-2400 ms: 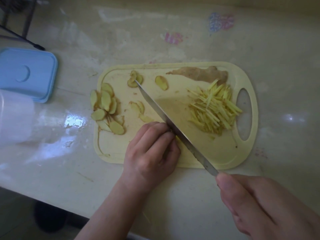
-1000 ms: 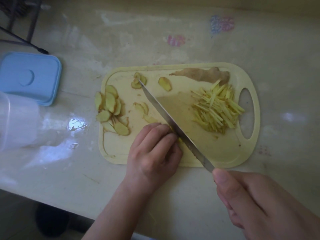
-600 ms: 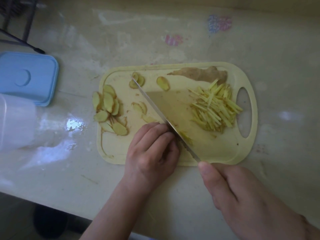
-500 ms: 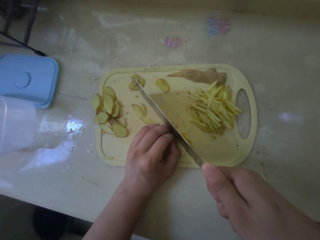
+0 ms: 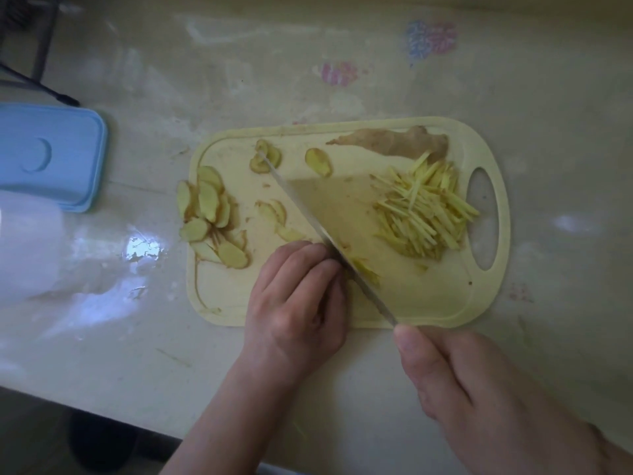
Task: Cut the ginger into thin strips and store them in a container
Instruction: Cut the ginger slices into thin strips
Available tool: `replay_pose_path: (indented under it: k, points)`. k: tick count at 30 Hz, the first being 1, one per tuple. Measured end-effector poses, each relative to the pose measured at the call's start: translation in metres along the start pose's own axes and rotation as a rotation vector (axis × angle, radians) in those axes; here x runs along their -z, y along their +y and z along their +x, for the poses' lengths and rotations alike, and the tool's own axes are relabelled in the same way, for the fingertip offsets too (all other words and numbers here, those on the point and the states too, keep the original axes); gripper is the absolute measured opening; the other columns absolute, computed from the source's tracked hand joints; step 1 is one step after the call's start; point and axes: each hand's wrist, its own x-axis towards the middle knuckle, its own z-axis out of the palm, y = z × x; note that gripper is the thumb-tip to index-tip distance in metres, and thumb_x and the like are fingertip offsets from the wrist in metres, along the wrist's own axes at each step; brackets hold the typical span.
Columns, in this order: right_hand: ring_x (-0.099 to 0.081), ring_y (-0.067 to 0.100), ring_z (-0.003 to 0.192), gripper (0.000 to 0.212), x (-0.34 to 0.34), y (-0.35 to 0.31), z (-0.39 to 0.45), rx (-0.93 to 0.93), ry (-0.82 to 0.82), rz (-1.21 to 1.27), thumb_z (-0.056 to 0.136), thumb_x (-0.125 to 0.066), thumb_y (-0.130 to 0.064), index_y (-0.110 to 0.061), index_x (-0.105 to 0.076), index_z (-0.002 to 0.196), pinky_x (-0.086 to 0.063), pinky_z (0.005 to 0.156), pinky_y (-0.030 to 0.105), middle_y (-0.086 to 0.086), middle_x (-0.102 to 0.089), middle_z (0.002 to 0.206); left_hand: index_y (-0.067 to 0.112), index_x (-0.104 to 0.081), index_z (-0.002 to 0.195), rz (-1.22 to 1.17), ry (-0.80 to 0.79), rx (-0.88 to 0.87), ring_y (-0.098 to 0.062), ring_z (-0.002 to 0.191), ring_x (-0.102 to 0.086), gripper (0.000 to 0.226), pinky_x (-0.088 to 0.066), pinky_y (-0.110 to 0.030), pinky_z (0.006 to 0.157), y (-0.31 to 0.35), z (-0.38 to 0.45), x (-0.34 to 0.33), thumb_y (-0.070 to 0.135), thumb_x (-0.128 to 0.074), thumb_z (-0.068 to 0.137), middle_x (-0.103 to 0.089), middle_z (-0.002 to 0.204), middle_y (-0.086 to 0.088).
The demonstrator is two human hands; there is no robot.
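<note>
- Currently holding a knife (image 5: 329, 241) in the right hand (image 5: 486, 395), fingers curled round the handle, which stays hidden inside the grip; thumb tip at the base of the blade.
- Blade laid diagonally across the cutting board (image 5: 404, 299), tip beside a pair of slices (image 5: 265, 161) near the far edge, heel at the near edge.
- Left hand (image 5: 296, 303) knuckles-up on the near part of the board, fingers curled and pressed down over a stack of ginger hidden beneath; fingertips right against the flat of the blade.
- A few freshly cut strips (image 5: 364, 269) lying just past the blade on its right side.
- Larger pile of thin ginger strips (image 5: 423, 209) heaped near the board's handle hole (image 5: 483, 217), touching the uncut ginger piece (image 5: 394, 144) along the far edge.
- Fan of ginger slices (image 5: 209, 217) at the board's left edge, some overhanging onto the table (image 5: 342, 389).
- One lone slice (image 5: 318, 161) near the far edge, two or three more (image 5: 274, 210) left of the blade.
- Bare board between blade and strip pile, and along the near right corner.
- Blue lid (image 5: 48, 156) and a clear container (image 5: 27, 248) off to the left on the table, well apart from the board, the container partly cut by the frame edge.
- Open table surface beyond the board and to its right.
</note>
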Motion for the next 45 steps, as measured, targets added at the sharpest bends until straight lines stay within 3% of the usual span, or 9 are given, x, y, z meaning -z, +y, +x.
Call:
replay_pose_path:
  k: [2, 4, 11, 14, 22, 30, 33, 37, 45]
  points:
    - [-0.045, 0.013, 0.048, 0.087, 0.003, 0.003, 0.009, 0.031, -0.059, 0.058, 0.072, -0.011, -0.096, -0.017, -0.047, 0.080, -0.035, 0.051, 0.023, 0.000, -0.049, 0.053, -0.009, -0.073, 0.082, 0.004, -0.001, 0.009, -0.035, 0.081, -0.066, 0.006, -0.055, -0.040, 0.079, 0.000, 0.000, -0.001, -0.009, -0.068, 0.082, -0.070, 0.089, -0.018]
    - [-0.038, 0.011, 0.040, 0.084, 0.007, 0.005, 0.008, -0.003, -0.072, 0.086, 0.066, -0.016, -0.092, -0.014, -0.045, 0.079, -0.031, 0.048, 0.023, 0.000, -0.038, 0.047, -0.008, -0.073, 0.080, -0.009, 0.004, 0.012, -0.035, 0.080, -0.066, 0.006, -0.055, -0.039, 0.080, 0.001, 0.000, 0.001, -0.008, -0.067, 0.083, -0.069, 0.088, -0.018]
    - [-0.043, 0.011, 0.036, 0.085, 0.007, 0.012, -0.007, -0.017, -0.009, 0.164, 0.061, -0.025, -0.093, -0.014, -0.053, 0.078, -0.035, 0.041, 0.018, 0.003, -0.044, 0.047, -0.007, -0.071, 0.076, -0.005, 0.033, 0.014, -0.032, 0.078, -0.064, 0.003, -0.053, -0.033, 0.080, 0.001, 0.002, 0.003, -0.009, -0.072, 0.078, -0.067, 0.083, -0.017]
    - [-0.039, 0.013, 0.038, 0.087, 0.007, 0.009, -0.009, 0.012, -0.047, 0.113, 0.062, -0.022, -0.093, -0.011, -0.046, 0.079, -0.032, 0.042, 0.021, 0.005, -0.038, 0.049, -0.008, -0.071, 0.075, 0.001, 0.040, 0.017, -0.033, 0.077, -0.064, 0.003, -0.053, -0.036, 0.077, 0.001, 0.002, 0.003, -0.009, -0.073, 0.077, -0.067, 0.082, -0.018]
    - [-0.048, 0.010, 0.043, 0.087, 0.007, 0.011, -0.010, -0.028, -0.052, 0.004, 0.060, -0.011, -0.095, -0.019, -0.051, 0.079, -0.030, 0.046, 0.021, 0.002, -0.049, 0.051, -0.008, -0.072, 0.077, -0.005, 0.025, 0.014, -0.034, 0.077, -0.065, 0.004, -0.053, -0.039, 0.075, 0.000, 0.001, 0.003, -0.010, -0.070, 0.079, -0.069, 0.084, -0.017]
    - [-0.050, 0.011, 0.052, 0.082, -0.003, 0.014, -0.001, 0.053, -0.012, -0.009, 0.066, -0.008, -0.095, -0.027, -0.049, 0.085, -0.040, 0.058, 0.033, -0.002, -0.050, 0.053, -0.008, -0.074, 0.078, -0.010, 0.041, 0.005, -0.034, 0.078, -0.068, 0.003, -0.056, -0.038, 0.077, 0.000, 0.000, 0.001, -0.011, -0.073, 0.079, -0.072, 0.086, -0.016]
    - [-0.049, 0.010, 0.049, 0.085, -0.006, 0.017, 0.005, 0.087, 0.001, 0.030, 0.068, -0.008, -0.100, -0.026, -0.049, 0.078, -0.036, 0.052, 0.027, -0.003, -0.048, 0.051, -0.007, -0.074, 0.079, -0.021, 0.035, 0.011, -0.033, 0.079, -0.068, 0.002, -0.056, -0.038, 0.077, 0.000, 0.002, 0.001, -0.009, -0.074, 0.079, -0.072, 0.087, -0.015]
    - [-0.033, 0.011, 0.040, 0.086, 0.000, 0.016, 0.010, 0.037, -0.042, 0.135, 0.067, -0.022, -0.092, -0.009, -0.041, 0.079, -0.030, 0.044, 0.022, 0.000, -0.033, 0.050, -0.006, -0.073, 0.077, -0.042, 0.046, 0.035, -0.031, 0.077, -0.066, 0.005, -0.055, -0.037, 0.075, 0.001, 0.002, 0.003, -0.008, -0.071, 0.080, -0.070, 0.084, -0.014]
    - [-0.038, 0.011, 0.039, 0.098, 0.000, 0.018, -0.004, 0.022, -0.053, 0.093, 0.060, -0.017, -0.103, -0.011, -0.044, 0.081, -0.030, 0.041, 0.022, 0.004, -0.039, 0.051, -0.006, -0.070, 0.072, -0.014, 0.070, 0.036, -0.033, 0.075, -0.065, 0.005, -0.054, -0.039, 0.075, 0.001, 0.000, 0.004, -0.008, -0.072, 0.076, -0.068, 0.079, -0.015]
